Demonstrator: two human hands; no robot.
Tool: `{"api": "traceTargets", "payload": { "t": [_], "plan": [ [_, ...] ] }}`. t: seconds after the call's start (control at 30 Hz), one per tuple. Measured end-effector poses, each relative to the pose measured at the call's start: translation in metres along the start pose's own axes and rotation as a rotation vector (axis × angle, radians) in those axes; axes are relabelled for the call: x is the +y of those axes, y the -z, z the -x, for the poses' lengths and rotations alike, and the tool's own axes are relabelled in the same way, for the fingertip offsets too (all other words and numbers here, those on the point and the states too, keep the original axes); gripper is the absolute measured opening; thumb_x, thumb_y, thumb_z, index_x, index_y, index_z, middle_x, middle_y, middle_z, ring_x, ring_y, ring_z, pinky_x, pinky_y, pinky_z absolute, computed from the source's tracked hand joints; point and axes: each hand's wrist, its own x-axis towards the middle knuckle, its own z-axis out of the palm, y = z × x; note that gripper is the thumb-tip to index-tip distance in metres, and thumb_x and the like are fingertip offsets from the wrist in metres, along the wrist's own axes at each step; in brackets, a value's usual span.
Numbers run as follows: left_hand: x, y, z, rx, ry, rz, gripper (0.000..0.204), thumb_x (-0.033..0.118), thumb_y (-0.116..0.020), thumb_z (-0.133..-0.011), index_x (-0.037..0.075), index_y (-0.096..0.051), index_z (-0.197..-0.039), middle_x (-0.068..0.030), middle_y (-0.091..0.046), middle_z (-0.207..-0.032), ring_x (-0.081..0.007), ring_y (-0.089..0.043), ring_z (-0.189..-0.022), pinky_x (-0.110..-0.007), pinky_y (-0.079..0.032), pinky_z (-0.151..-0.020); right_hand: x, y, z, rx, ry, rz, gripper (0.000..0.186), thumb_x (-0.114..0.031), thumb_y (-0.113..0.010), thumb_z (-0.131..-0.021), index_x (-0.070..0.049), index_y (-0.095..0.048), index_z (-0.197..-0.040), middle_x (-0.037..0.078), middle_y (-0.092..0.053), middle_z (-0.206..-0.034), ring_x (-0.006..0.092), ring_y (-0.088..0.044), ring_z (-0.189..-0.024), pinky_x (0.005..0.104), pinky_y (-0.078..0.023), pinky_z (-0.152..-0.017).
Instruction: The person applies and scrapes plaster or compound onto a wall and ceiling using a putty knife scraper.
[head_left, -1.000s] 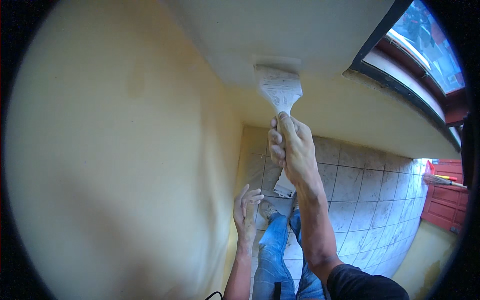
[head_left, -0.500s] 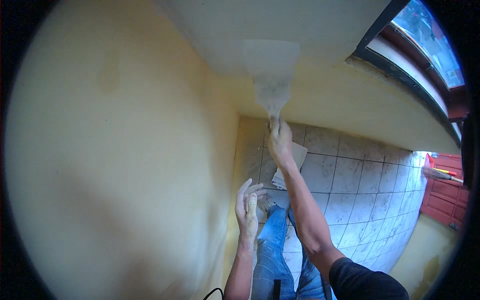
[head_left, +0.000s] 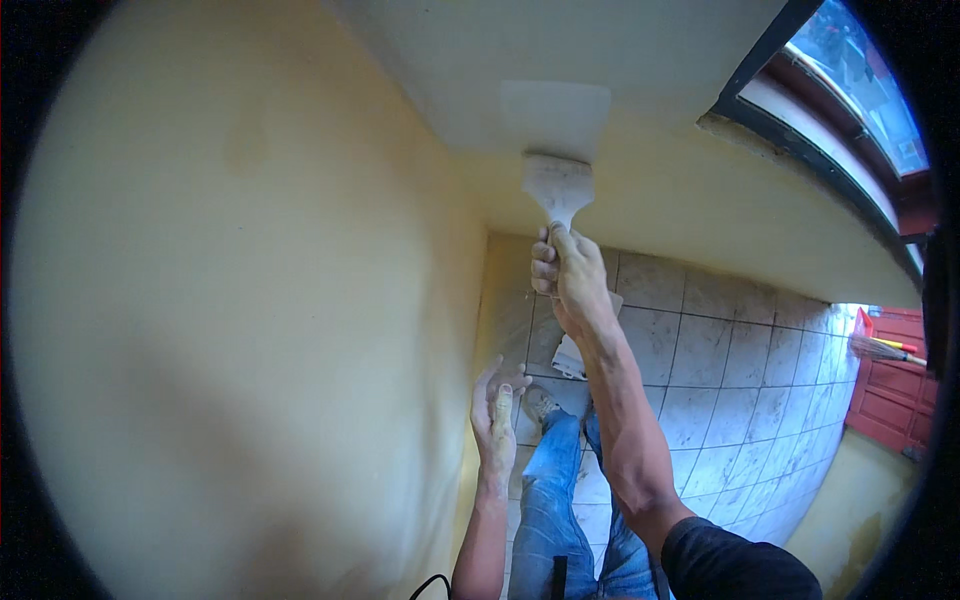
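Fingers wrapped round its handle, my right hand [head_left: 578, 268] holds a wide putty knife [head_left: 560, 183]. The blade's broad edge points up and away, against or very close to the yellow wall [head_left: 680, 190] in front. Just beyond that edge a smooth pale patch of filler [head_left: 555, 112] shows on the wall. My left hand [head_left: 495, 412] is held low near the left wall [head_left: 300, 300], fingers apart, with nothing in it. Pale dust or filler coats its fingers and thumb.
A pale flat object [head_left: 569, 358] lies on the dirty tiled floor [head_left: 700, 360], partly hidden behind my right forearm. At upper right is a window frame [head_left: 770, 60]. A broom [head_left: 880, 349] and red dustpan [head_left: 862, 322] stand by a red door [head_left: 888, 385].
The putty knife has moved down the wall from the pale patch, its blade now tilted so it looks shorter. My right hand has turned; the left has hardly moved.
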Motion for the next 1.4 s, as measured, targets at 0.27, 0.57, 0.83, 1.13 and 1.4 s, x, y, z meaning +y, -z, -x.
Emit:
{"api": "traceTargets", "payload": {
  "t": [0.27, 0.57, 0.83, 1.13, 1.4],
  "plan": [
    [0.009, -0.004, -0.004, -0.027, 0.027, 0.014, 0.059, 0.040, -0.057, -0.109, 0.000, -0.046, -0.152, -0.0194, -0.067, -0.130, -0.0247, -0.068, -0.114, -0.040, -0.053, -0.104, -0.058, -0.049, 0.081, -0.139, 0.366, 0.300, 0.025, -0.031, -0.046, -0.115, -0.009, -0.055, -0.106, -0.007, -0.044, -0.075, 0.0018, -0.034, -0.055, 0.0218, -0.024, -0.047],
    [-0.005, -0.001, 0.005, -0.018, 0.021, 0.009, 0.051, 0.031, -0.053, -0.111, 0.001, -0.047, -0.152, -0.0186, -0.068, -0.129, -0.0244, -0.068, -0.112, -0.041, -0.053, -0.104, 0.055, 0.023, -0.050, 0.104, 0.466, 0.544, 0.028, -0.034, -0.046, -0.114, -0.011, -0.054, -0.101, -0.007, -0.045, -0.072, 0.0035, -0.038, -0.054, 0.0234, -0.030, -0.047],
    [-0.002, 0.004, 0.006, -0.029, 0.049, 0.060, 0.049, 0.027, -0.054, -0.111, 0.002, -0.046, -0.153, -0.0172, -0.067, -0.131, -0.0231, -0.067, -0.113, -0.040, -0.051, -0.106, 0.120, 0.066, -0.014, 0.215, -0.090, 0.162, 0.035, -0.040, -0.051, -0.111, -0.009, -0.060, -0.097, -0.001, -0.055, -0.072, 0.0100, -0.050, -0.054, 0.0302, -0.037, -0.045],
    [0.005, 0.008, 0.009, 0.002, 0.008, -0.035, 0.051, 0.031, -0.049, -0.112, 0.000, -0.046, -0.153, -0.0200, -0.067, -0.130, -0.0269, -0.069, -0.112, -0.042, -0.054, -0.102, -0.065, -0.044, 0.063, -0.111, 0.103, 0.031, 0.028, -0.034, -0.050, -0.112, -0.008, -0.058, -0.104, -0.004, -0.050, -0.078, 0.0047, -0.042, -0.061, 0.0238, -0.034, -0.052],
    [0.012, -0.003, -0.003, -0.058, -0.010, -0.066, 0.050, 0.028, -0.047, -0.112, 0.000, -0.045, -0.153, -0.0208, -0.067, -0.130, -0.0263, -0.069, -0.112, -0.042, -0.053, -0.103, -0.086, -0.068, 0.086, -0.140, 0.463, 0.297, 0.026, -0.032, -0.047, -0.114, -0.008, -0.054, -0.106, -0.006, -0.044, -0.073, 0.0025, -0.034, -0.052, 0.0213, -0.025, -0.045]
  ]
}}
